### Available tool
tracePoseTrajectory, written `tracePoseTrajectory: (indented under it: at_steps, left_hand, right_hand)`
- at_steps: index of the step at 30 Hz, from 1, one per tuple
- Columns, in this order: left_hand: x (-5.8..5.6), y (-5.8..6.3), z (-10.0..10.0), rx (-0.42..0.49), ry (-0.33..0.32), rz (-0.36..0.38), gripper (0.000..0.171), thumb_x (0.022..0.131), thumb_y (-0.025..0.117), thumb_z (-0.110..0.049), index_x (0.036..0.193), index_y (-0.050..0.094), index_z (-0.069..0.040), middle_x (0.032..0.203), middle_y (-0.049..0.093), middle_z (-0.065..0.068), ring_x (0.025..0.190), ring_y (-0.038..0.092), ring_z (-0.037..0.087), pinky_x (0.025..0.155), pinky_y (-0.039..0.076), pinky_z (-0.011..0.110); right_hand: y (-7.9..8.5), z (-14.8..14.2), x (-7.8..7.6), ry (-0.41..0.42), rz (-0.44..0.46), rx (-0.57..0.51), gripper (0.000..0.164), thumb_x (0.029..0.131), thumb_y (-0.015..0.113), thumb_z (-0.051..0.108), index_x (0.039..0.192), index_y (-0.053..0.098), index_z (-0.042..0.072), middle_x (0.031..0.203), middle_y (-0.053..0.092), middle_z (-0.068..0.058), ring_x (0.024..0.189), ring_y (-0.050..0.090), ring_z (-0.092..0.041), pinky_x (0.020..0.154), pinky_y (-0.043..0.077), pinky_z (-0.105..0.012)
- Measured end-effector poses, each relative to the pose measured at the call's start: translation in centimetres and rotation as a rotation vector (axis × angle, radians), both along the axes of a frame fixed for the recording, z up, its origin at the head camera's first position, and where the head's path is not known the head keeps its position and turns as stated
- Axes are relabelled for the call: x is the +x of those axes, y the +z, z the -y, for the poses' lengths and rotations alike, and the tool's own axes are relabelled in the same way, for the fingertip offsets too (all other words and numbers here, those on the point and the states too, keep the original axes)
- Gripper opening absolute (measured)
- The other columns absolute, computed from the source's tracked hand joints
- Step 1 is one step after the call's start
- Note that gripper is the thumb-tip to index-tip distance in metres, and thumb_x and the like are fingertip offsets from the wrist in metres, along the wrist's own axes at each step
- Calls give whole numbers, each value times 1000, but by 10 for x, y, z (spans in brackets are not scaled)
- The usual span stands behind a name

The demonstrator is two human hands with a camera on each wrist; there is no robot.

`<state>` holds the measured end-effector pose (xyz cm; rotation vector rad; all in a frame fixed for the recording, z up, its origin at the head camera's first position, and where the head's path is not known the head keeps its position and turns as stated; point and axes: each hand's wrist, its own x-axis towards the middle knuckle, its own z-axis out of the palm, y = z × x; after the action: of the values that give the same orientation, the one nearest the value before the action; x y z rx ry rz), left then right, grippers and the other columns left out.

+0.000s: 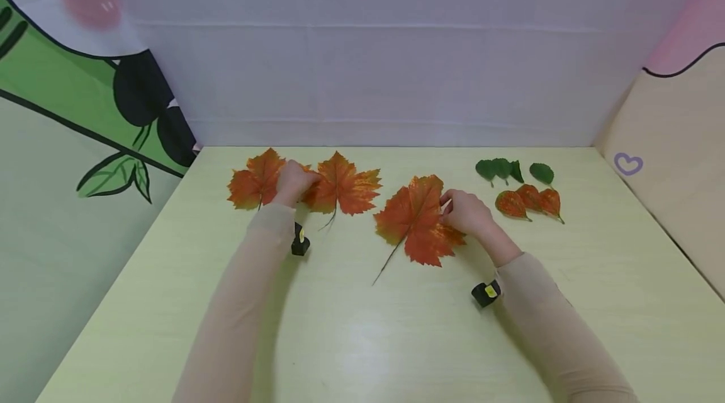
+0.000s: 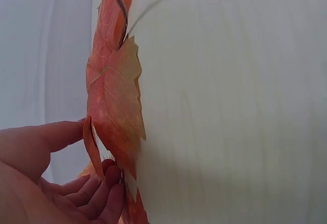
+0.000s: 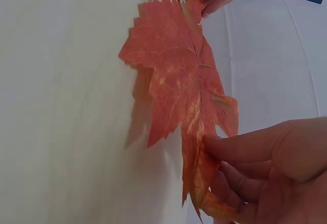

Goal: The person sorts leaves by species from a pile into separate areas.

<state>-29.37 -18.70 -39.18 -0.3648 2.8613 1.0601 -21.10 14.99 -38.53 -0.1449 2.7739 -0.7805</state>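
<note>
Three large orange-red artificial maple leaves lie across the far half of the table. My left hand (image 1: 294, 181) is between the left maple leaf (image 1: 257, 179) and the middle maple leaf (image 1: 340, 186), pinching a lobe of the middle one. In the left wrist view, that curled lobe (image 2: 92, 147) sits between thumb and fingertips. My right hand (image 1: 467, 211) pinches the right edge of the nearest maple leaf (image 1: 416, 217), whose thin stem points toward me. In the right wrist view, this leaf (image 3: 173, 75) is partly raised and casts a shadow on the tabletop.
Several small green leaves (image 1: 501, 168) lie at the back right. Just in front of them are three orange lantern-shaped pods (image 1: 529, 199) with green stems. A plain pale cloth (image 1: 362, 88) hangs behind the light wood table (image 1: 362, 327), with printed cloth at both sides.
</note>
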Motion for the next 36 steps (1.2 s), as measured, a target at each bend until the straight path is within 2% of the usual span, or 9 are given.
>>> tracePoseTrajectory:
  at_steps: [6,10,13,16,21,26,29,33,36]
  left_hand:
    - [1,2,-1,-42,-18,4,56,80,65,-30,115,40,5,103,51,18,87,48,28,77,43,39]
    - [2,2,-2,-58,-33,0,52,81,64,-29,113,41,5,103,52,18,86,50,28,75,43,38]
    - [2,0,-3,-59,-50,-8,48,82,63,-28,111,42,4,99,51,16,82,47,26,71,41,35]
    - [2,-1,-2,-60,-54,-7,44,83,62,-27,109,43,3,96,49,14,79,46,25,67,40,33]
    - [0,-3,-1,-61,-46,0,41,84,62,-27,105,44,2,92,49,13,77,48,25,63,39,32]
    - [2,-2,-2,-42,-37,-1,45,84,61,-28,111,42,3,93,49,14,77,48,25,63,39,32]
    - [4,2,-2,-9,-36,10,50,85,57,-28,118,38,4,101,49,16,82,46,26,69,41,34]
    - [7,10,0,-34,-59,16,57,88,51,-30,129,33,4,120,47,20,97,48,32,83,43,41]
    - [10,17,0,-74,-109,-28,58,90,49,-33,133,33,2,128,46,19,105,50,33,89,42,44]
  right_hand:
    - [18,0,-25,59,-92,137,32,84,58,10,115,53,3,97,62,-11,77,58,-24,58,43,-33]
    - [22,2,-46,78,-118,231,32,85,54,7,118,53,4,101,63,-13,78,58,-25,54,40,-32]
    - [19,4,-60,74,-125,295,32,87,50,4,118,53,5,106,62,-15,80,58,-27,56,40,-35]
    - [12,7,-72,73,-140,349,27,86,51,6,112,56,5,106,62,-14,87,58,-29,68,43,-43]
    - [0,15,-87,50,-155,390,16,85,51,9,99,57,6,95,62,-12,90,57,-31,79,41,-49]
    - [-6,20,-95,3,-161,400,12,86,50,7,97,54,5,92,59,-11,89,55,-30,81,39,-47]
    - [-5,21,-95,-24,-154,381,16,86,49,5,101,55,5,95,58,-11,92,54,-28,81,41,-47]
    - [2,16,-87,-33,-149,345,31,86,48,6,116,53,5,107,56,-13,100,53,-28,79,44,-46]
    - [8,7,-77,-36,-175,302,37,89,48,13,125,49,5,114,57,-14,97,56,-29,71,47,-43]
